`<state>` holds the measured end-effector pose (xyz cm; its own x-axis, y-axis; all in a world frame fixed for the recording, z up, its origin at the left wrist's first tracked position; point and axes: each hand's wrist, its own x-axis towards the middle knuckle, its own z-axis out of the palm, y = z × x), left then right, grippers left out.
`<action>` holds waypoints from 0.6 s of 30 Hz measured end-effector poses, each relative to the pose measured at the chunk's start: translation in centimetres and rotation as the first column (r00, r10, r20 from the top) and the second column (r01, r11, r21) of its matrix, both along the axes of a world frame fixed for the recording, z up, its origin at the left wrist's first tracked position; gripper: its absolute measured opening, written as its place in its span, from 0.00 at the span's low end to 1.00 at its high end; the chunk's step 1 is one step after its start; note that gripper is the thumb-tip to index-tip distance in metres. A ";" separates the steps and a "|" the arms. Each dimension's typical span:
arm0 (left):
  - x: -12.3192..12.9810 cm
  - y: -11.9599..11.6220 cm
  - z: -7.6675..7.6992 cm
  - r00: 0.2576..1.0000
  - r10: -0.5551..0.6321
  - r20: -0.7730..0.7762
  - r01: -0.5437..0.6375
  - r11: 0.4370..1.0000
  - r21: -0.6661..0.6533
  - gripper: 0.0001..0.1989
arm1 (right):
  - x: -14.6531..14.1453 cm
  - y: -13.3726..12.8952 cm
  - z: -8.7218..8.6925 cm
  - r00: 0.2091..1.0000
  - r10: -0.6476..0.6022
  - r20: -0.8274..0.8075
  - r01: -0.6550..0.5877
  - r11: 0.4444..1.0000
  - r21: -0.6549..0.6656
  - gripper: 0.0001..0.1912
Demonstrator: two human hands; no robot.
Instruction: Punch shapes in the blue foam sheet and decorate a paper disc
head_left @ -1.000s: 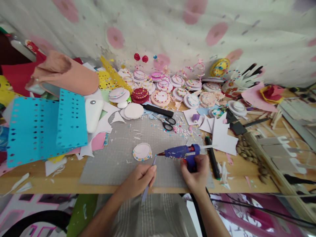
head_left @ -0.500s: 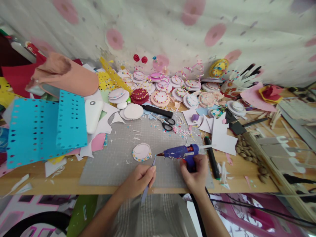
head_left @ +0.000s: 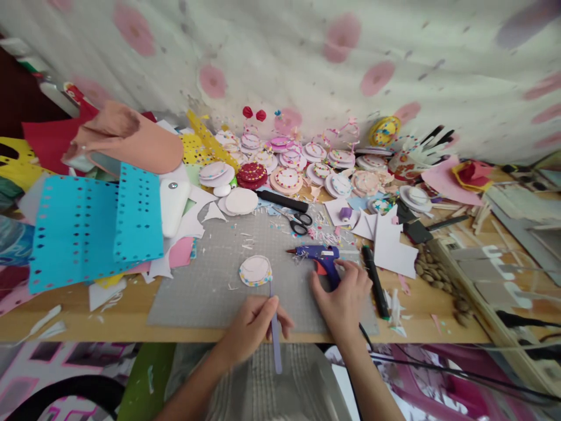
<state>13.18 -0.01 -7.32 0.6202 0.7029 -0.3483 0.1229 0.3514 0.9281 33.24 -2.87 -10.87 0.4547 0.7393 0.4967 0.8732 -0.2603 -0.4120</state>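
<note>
My left hand (head_left: 256,324) pinches slim lavender tweezers (head_left: 275,339), their narrow tip pointing away from me. That tip is at the right lower edge of a small white oval disc (head_left: 256,270) with coloured dots along its front rim. A blue hot glue gun (head_left: 316,252) lies on its side on the grey cutting mat (head_left: 210,304), nozzle to the left. Behind its handle is my right hand (head_left: 344,295), thumb and fingers apart, fingertips close to or touching the handle. Whether anything sits in the tweezer tip is too small to tell.
Black-handled scissors (head_left: 301,222) and paper scraps lie at the mat's far side. Several decorated discs (head_left: 287,180) line the back. Blue dotted sheets (head_left: 79,234) are on the left. A black marker (head_left: 376,283) and a power strip (head_left: 468,292) are on the right.
The glue gun was in my right hand with its nozzle at the tweezer tip; it now rests on the mat, the hand loosened. My left hand has brought the tweezers to the disc's edge.
</note>
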 end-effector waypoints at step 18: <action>0.9 -1.5 1.1 0.913 0.159 -0.375 -0.013 0.931 0.364 0.22 | -5.6 -2.6 2.9 0.593 0.805 -0.007 -0.805 0.593 0.020 0.09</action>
